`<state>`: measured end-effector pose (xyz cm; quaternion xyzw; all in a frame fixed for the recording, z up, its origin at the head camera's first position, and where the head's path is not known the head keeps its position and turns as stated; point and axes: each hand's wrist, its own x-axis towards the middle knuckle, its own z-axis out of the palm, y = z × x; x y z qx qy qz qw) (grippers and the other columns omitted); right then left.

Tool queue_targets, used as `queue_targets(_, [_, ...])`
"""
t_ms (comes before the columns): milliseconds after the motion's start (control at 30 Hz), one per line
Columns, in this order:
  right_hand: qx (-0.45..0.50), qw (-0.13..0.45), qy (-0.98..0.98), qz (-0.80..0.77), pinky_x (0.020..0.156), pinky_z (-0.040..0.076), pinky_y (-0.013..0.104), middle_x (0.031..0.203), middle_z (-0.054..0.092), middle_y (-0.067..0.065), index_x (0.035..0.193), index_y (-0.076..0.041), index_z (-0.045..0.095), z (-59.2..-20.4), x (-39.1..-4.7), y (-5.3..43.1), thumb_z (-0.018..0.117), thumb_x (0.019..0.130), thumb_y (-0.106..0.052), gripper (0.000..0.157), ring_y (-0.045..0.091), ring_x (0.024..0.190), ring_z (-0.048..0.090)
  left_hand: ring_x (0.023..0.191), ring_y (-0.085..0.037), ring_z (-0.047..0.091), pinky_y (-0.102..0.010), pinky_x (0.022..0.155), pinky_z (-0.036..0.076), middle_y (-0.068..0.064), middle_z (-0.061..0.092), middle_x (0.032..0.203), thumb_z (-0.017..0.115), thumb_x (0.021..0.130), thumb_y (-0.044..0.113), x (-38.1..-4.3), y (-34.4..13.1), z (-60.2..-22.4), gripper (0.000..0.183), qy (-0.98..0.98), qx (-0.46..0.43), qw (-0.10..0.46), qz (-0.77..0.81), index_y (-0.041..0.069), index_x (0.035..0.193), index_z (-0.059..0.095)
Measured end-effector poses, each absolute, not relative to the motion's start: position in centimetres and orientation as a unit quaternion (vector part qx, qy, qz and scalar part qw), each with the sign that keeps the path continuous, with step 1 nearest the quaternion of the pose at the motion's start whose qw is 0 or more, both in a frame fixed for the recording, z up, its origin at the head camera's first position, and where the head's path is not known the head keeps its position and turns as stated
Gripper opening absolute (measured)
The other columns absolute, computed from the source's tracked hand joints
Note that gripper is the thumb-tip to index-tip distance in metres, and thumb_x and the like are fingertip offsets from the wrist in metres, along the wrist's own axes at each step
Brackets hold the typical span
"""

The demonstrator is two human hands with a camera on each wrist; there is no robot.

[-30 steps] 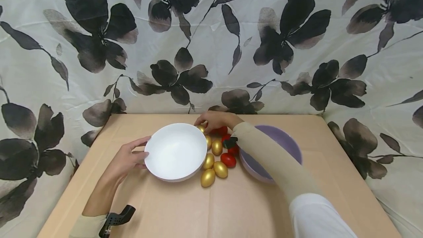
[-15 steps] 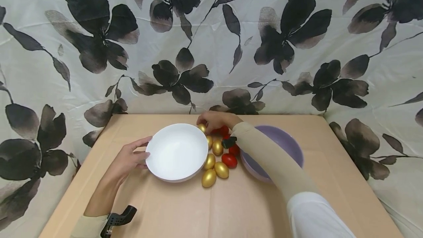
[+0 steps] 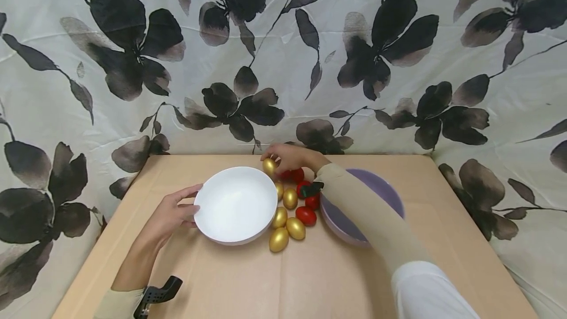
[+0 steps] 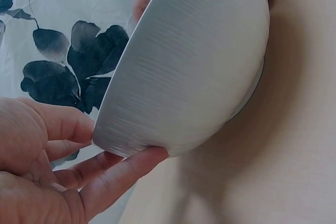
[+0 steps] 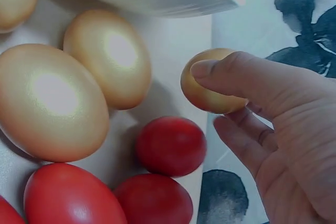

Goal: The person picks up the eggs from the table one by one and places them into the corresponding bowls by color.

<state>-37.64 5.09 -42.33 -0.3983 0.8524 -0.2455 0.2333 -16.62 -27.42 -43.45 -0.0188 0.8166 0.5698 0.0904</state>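
Note:
My left hand (image 3: 173, 213) holds the white bowl (image 3: 241, 206) at its left side. In the left wrist view, fingertips (image 4: 152, 155) lie against the bowl's outer wall and others meet its rim. Past the bowl's far right rim, my right hand (image 3: 290, 157) pinches a golden egg (image 3: 268, 166); the right wrist view has the thumb (image 5: 210, 72) across this egg (image 5: 210, 95). More golden eggs (image 3: 278, 239) lie along the bowl's right side. Several red eggs (image 3: 306, 215) are beside them, some partly hidden under the right hand and wrist.
A purple bowl (image 3: 394, 198) stands right of the eggs, partly covered by the right forearm. The light wooden table (image 3: 248, 279) ends at the back against a floral cloth (image 3: 310, 63). A black wrist camera mount (image 3: 161, 292) sticks out from the left wrist.
The right hand has raised the golden egg a little from its place behind the others, and more of it shows. The left hand and the white bowl stay put.

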Motion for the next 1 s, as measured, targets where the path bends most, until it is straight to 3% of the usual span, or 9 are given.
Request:
queue_targets(133, [-0.405,0.231,0.843,-0.269,0.099,0.055,0.029,0.130,0.053,0.005,0.138,-0.008,0.060,-41.7,-37.2,5.6,0.075,0.085,-0.004,0.055,0.021,0.122,0.058,0.110,-0.034,0.065,-0.042,0.075,0.063,-0.028,0.039,0.148,0.058,0.098,0.001,-16.6,-27.4,-43.4,0.062,0.816,-0.017,0.091,0.570,0.003,0.156,0.037])
queue_targets(400, [-0.399,0.226,0.828,-0.322,0.104,0.052,0.036,0.134,0.053,0.004,0.141,-0.013,0.056,-40.6,-36.5,6.8,0.075,0.087,-0.005,0.057,0.023,0.127,0.055,0.109,-0.034,0.066,-0.042,0.075,0.063,-0.028,0.040,0.147,0.058,0.097,0.000,-16.6,-27.3,-43.3,0.062,0.818,-0.015,0.088,0.569,0.002,0.155,0.037])
queue_targets(767, [-0.428,0.230,0.792,-0.369,0.104,0.052,0.033,0.127,0.056,0.008,0.133,-0.006,0.055,-39.4,-35.1,8.3,0.075,0.088,-0.001,0.050,0.023,0.121,0.057,0.106,-0.033,0.066,-0.040,0.075,0.063,-0.030,0.039,0.147,0.058,0.097,0.000,-16.4,-27.2,-43.0,0.062,0.821,-0.012,0.093,0.563,0.001,0.156,0.036])
queue_targets(1000, [-0.431,0.235,0.788,-0.372,0.104,0.052,0.035,0.126,0.060,0.003,0.132,-0.009,0.057,-38.6,-33.9,8.7,0.078,0.087,-0.007,0.050,0.021,0.119,0.059,0.106,-0.033,0.067,-0.039,0.075,0.063,-0.030,0.039,0.147,0.058,0.097,0.000,-16.4,-27.2,-43.0,0.063,0.822,-0.010,0.096,0.561,0.000,0.156,0.035])
